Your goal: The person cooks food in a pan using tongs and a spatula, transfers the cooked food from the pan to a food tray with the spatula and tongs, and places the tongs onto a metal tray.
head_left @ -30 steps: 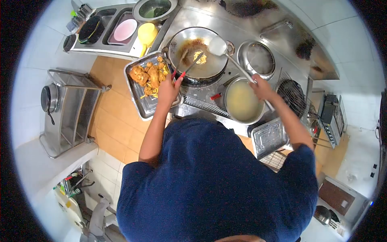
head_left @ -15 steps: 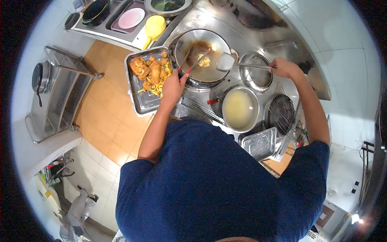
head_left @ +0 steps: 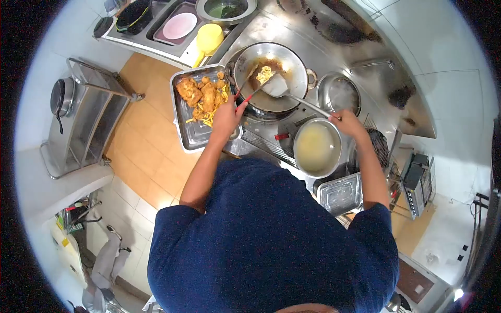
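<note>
My left hand (head_left: 227, 119) is closed on red-handled tongs (head_left: 253, 95), whose tips reach into the wok (head_left: 296, 68). My right hand (head_left: 347, 123) grips the handle of a long metal spatula (head_left: 308, 104). The spatula's blade lies in the wok, just below and touching or nearly touching a small clump of yellow food (head_left: 265, 73). Brown residue coats the wok's bottom. Left of the wok, a metal tray (head_left: 194, 140) holds fried pieces (head_left: 207, 97) and yellow strips.
A pot of pale yellow liquid (head_left: 315, 147) is near my right forearm, with a round steaming pan (head_left: 339, 94) behind it. A yellow ladle (head_left: 210, 39) and pink plate (head_left: 179, 26) are at the upper left. Another person's legs (head_left: 107, 258) show at the lower left.
The spatula blade has moved from the wok's right side to beside the yellow clump, as my right hand came down and left. My left hand still holds the tongs at the wok.
</note>
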